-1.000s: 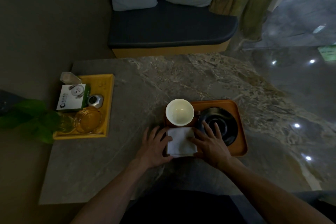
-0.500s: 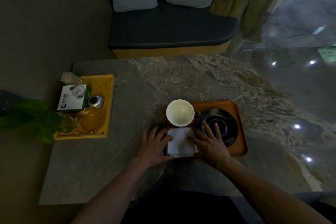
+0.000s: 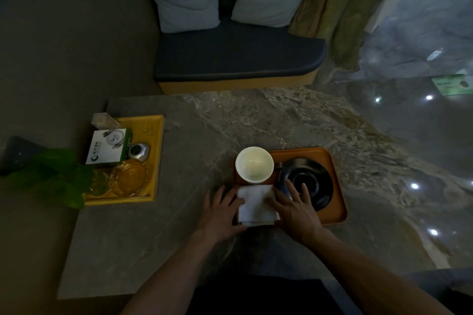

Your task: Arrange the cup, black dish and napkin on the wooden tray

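Note:
An orange-brown wooden tray [image 3: 336,197] lies on the marble table. On its far left corner stands a white empty cup [image 3: 254,164]. A black dish [image 3: 311,181] fills its right half. A folded white napkin [image 3: 256,205] lies on the tray's near left part. My left hand [image 3: 222,215] rests flat at the napkin's left edge, fingers spread and touching it. My right hand [image 3: 297,208] lies flat at the napkin's right edge, fingers reaching over the dish's near rim. Neither hand grips anything.
A yellow tray [image 3: 156,158] at the table's left edge holds a white and green box [image 3: 108,147], a small metal object [image 3: 139,151] and an amber glass ashtray [image 3: 129,178]. Green leaves [image 3: 53,176] overhang its left. A dark bench with two cushions [image 3: 230,56] stands beyond the table.

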Demonstrator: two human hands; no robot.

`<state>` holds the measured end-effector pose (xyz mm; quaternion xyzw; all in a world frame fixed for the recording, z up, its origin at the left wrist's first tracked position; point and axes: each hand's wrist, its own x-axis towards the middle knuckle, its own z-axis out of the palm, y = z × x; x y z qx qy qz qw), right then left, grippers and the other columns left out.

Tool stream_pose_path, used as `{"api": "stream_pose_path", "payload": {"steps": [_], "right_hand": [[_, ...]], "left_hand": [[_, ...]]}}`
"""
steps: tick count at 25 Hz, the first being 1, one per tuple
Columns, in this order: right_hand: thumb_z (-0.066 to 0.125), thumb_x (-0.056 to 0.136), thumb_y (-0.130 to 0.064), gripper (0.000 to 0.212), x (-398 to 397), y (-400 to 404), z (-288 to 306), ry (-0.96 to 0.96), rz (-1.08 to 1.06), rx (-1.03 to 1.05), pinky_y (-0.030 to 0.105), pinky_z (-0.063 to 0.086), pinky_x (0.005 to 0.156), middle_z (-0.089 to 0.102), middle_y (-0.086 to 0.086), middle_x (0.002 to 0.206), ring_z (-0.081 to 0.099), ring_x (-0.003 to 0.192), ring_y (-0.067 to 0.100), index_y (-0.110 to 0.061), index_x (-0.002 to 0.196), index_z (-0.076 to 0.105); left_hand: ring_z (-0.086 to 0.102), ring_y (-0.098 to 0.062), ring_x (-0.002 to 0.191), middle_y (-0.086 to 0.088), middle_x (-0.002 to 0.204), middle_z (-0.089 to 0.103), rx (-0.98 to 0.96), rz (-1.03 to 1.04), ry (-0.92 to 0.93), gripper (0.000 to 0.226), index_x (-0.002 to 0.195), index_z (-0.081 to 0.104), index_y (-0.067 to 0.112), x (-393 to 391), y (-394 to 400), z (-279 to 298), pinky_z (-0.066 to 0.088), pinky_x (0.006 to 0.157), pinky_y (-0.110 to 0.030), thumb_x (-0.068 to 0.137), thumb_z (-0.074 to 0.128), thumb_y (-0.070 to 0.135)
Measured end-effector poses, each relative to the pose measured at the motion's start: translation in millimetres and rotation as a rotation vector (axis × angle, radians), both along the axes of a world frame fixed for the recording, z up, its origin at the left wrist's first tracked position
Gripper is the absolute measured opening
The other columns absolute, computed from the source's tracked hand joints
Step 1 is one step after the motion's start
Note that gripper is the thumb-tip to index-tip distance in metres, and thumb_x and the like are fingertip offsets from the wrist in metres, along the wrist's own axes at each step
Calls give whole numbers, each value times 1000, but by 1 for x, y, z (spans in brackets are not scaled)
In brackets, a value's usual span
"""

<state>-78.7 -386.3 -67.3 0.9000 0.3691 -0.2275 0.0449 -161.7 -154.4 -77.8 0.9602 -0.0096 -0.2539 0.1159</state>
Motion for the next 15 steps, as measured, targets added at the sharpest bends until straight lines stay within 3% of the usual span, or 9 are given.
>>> {"api": "stream_pose_path", "payload": {"steps": [6,11,15], "right_hand": [[55,91,-43,66,-14,4,9,1,-64,5,62,-17,108,12,-1,163,-13,147,33,-38,148,22],[58,90,-41,52,-19,-2,17,57,-67,51,64,-5,113,27,-5,158,-2,149,28,-38,139,40],[58,89,-46,39,-12,-15,30,114,-67,120,55,18,115,48,-6,144,29,142,22,-37,127,53]], "left_hand": [[0,-31,150,2,164,7,5,-35,39,81,150,24,36,-8,0,11,1,117,-61,82,57,64],[7,-29,149,4,161,19,-9,30,100,77,148,27,36,-20,-1,25,7,119,-57,83,60,59],[43,-23,132,1,141,49,-102,145,115,55,133,52,30,-21,-11,43,34,109,-46,84,63,51]]}}
